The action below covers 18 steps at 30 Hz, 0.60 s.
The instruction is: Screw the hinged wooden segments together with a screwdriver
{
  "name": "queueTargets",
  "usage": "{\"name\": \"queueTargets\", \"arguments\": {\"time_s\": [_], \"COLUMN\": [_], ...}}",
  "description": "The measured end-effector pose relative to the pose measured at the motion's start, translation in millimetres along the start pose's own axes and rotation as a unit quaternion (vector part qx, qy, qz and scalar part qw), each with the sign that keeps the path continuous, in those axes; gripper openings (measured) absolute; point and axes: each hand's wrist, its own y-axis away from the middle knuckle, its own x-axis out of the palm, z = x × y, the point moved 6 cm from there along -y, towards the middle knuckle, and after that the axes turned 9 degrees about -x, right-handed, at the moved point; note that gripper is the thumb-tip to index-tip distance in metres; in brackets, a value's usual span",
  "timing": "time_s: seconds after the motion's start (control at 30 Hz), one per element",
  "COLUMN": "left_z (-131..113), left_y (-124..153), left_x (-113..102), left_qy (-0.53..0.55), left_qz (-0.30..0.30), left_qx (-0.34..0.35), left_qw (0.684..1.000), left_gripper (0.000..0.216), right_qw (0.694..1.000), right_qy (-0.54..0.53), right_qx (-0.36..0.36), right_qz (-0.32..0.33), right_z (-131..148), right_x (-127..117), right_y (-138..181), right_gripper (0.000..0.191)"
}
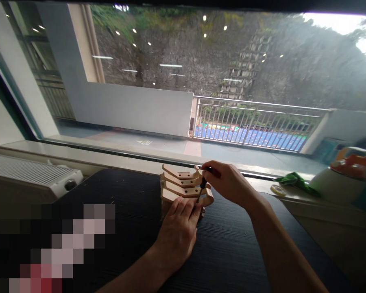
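Gripping a screwdriver (203, 184), the right hand (228, 179) angles it down at wooden hooks (172, 192) on the black table (232, 248) — probably light, stiff, best steadied by their flats; the left hand (179, 227) overlies one — grasp unclear.

Smooth wd pcs (177, 190), matt grained tbl (228, 236)

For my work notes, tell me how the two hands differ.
The left hand lays its fingers over the nearest wooden slat; the right hand curls around a screwdriver. The left hand sits lower in the picture, the right hand higher. Both are bare.
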Motion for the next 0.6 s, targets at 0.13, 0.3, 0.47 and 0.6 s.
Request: {"name": "queueTargets", "arguments": {"time_s": [0.13,0.3,0.47,0.6], "left_z": [-0.8,-1.7,-1.2,-0.3], "left_y": [-0.5,-0.6,-1.1,-0.9], "left_x": [-0.9,-0.7,0.1,-0.2], "left_qy": [0.000,-0.004,-0.004,-0.002], "left_qz": [0.003,0.001,0.002,0.002], "left_qx": [-0.003,-0.003,-0.001,-0.002], "left_qw": [1.000,1.000,1.000,1.000], "left_gripper": [0.056,0.055,0.055,0.055], "right_qw": [0.999,1.000,1.000,1.000], "right_qy": [-0.035,-0.021,0.005,0.005], "right_qx": [-0.009,0.001,0.015,0.010], "right_qz": [0.008,-0.003,-0.016,-0.005], "right_z": [-0.3,-4.2,-5.4,-1.9], "right_x": [1.1,3.5,5.6,4.2], "right_y": [-0.2,-1.9,-2.4,-0.9], "right_gripper": [0.019,0.022,0.026,0.027]}}
